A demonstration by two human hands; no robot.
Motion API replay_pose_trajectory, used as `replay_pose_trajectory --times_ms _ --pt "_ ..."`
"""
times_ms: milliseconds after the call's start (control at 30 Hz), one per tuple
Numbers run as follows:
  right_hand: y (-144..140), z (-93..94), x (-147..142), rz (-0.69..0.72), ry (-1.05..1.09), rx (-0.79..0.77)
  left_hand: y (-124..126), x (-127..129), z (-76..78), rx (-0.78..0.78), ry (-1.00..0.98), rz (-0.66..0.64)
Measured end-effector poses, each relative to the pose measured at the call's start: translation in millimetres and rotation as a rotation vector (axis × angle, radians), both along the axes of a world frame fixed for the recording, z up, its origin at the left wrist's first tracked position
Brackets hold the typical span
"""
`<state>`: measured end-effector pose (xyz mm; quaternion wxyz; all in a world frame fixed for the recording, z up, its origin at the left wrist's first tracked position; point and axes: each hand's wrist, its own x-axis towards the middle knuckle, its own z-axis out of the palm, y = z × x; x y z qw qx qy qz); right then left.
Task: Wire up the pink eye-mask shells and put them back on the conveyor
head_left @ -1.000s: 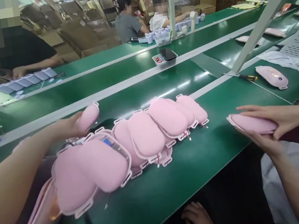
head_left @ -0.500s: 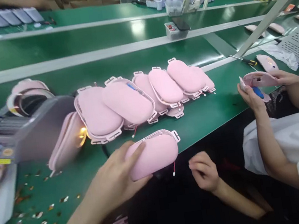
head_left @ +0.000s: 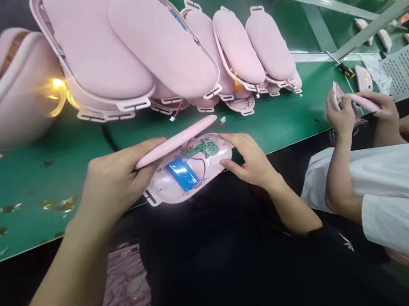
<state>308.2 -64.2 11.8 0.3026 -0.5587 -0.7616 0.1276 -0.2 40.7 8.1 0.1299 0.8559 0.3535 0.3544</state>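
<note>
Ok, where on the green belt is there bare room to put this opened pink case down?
Bare belt lies right of the opened case, bordered by the row of pink cases and the neighbour's hand. Left of the left hand, scraps litter it.

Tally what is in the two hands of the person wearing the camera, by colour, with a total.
Pink: 2, the lid in the left hand and the open shell that the right hand steadies.
Blue: 1, the battery.
Green: 1, the circuit board.
Total: 4
</note>
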Motion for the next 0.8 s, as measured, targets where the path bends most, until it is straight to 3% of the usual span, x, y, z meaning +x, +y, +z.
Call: replay_pose_trajectory --times_ms 133,267,333,467,600,667,800 --pt "7 9.7 -11 -0.091 0.077 0.090 -4 0 -10.3 -0.015 -0.072 0.058" --pt "27 23.3 -18 -0.231 0.145 0.091 -6 -1 -11.5 -0.030 -0.101 0.002" --pt "37 30.4 -19 -0.191 0.149 0.132 -6 -2 -11.7 -0.016 -0.098 -0.019" --pt "40 41.8 -16 0.029 0.208 0.241 -4 -2 -13.6 0.014 -0.077 0.023" --pt "24 44.2 -10 0.164 0.134 0.073 -4 0 -14.6 0.054 -0.056 0.053" --pt "20 39.9 -8 0.187 0.065 0.004 -4 1 -14.1 0.066 -0.056 0.057" --pt "23 28.0 -8 0.113 -0.032 0.051 -6 3 -12.3 0.058 -0.059 0.062"
